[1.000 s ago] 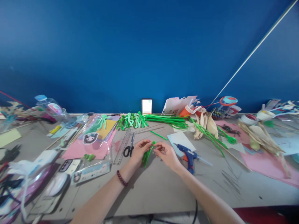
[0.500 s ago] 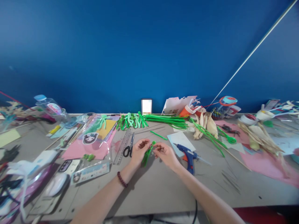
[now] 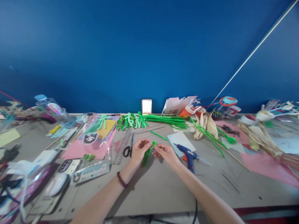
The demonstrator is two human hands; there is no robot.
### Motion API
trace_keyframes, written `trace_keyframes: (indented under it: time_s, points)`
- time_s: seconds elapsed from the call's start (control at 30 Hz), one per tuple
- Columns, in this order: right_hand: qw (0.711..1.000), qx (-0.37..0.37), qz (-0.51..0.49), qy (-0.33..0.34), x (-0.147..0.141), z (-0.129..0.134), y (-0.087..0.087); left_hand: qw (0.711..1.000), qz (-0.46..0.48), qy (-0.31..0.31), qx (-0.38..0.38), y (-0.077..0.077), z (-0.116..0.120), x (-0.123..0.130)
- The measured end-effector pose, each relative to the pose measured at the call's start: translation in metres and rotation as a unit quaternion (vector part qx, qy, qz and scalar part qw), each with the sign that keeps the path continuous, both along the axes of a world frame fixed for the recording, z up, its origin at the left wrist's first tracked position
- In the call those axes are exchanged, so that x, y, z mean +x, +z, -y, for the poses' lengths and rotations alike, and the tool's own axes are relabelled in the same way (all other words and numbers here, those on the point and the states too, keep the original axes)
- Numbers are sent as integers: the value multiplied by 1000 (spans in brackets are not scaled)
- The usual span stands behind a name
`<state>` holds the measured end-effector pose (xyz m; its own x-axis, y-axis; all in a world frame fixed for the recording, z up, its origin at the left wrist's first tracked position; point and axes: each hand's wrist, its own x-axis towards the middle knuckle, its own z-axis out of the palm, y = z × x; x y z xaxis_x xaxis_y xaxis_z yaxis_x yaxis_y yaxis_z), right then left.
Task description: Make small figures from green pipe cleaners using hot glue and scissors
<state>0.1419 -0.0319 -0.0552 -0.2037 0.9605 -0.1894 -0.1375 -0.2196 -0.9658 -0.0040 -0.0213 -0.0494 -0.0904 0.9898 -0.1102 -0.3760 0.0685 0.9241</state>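
Note:
Between my two hands is a small bunch of green pipe cleaners (image 3: pixel 146 157), with a coiled loop at its top and several strands hanging down. My left hand (image 3: pixel 139 152) pinches it just below the loop. The fingers of my right hand (image 3: pixel 164 153) are closed at the right side of the loop; their tips partly hide what they grip. Black-handled scissors (image 3: pixel 128 151) lie just left of my left hand. A blue hot glue gun (image 3: pixel 190 157) rests to the right of my right hand, and a single green pipe cleaner (image 3: pixel 158 135) lies beyond.
Finished green pipe-cleaner pieces (image 3: pixel 132 120) and a bundle of long green pipe cleaners (image 3: pixel 167 120) line the wall. A clear ruler (image 3: pixel 122 147) and pink paper (image 3: pixel 81 151) are at left. Dried husks (image 3: pixel 205 124) stand at right. Another person's hand (image 3: pixel 291 160) reaches in at the right edge.
My right hand has shifted slightly and its fingers have curled closer together beside the loop, which shows more clearly. Another person's hand has appeared at the far right.

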Motion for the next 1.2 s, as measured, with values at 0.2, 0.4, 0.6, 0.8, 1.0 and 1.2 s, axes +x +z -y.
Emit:
trace_keyframes:
  time_s: [0.2,0.4,0.6,0.8,1.0,1.2]
  points:
    - [999,17,22,-18,-1,-1,-5,1000,-12,-10,7,-4,0,1]
    - [998,43,55,-11,3,-3,0,1000,-5,-24,1,-5,1,3]
    - [971,145,189,-1,13,-3,8,993,-84,-81,16,4,-1,-3]
    - [899,276,339,23,16,-1,15,915,-335,-141,174,8,-5,-15]
    - [863,326,385,31,15,-1,11,784,-526,-148,294,9,-4,-18]
    - [886,316,340,5,16,-3,15,822,-487,-126,266,15,-4,-18]
